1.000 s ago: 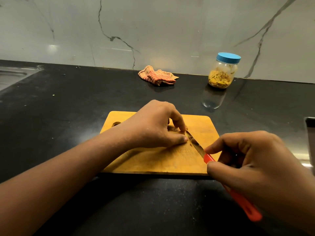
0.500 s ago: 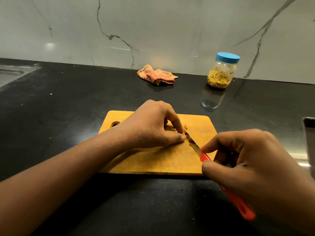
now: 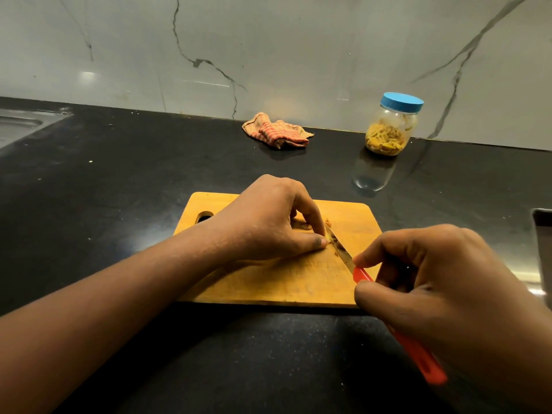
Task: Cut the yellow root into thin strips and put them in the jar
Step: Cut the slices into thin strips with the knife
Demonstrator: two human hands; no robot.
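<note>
Wooden and rectangular, the cutting board lies on the black stone counter; at its middle the left hand pinches the small yellow root, mostly hidden under curled fingertips. The right hand grips the red-handled knife over the board's right edge, its blade against the root. Beyond the board's far right corner stands the blue-lidded clear jar holding yellow strips, and a crumpled striped cloth lies beyond its far edge.
</note>
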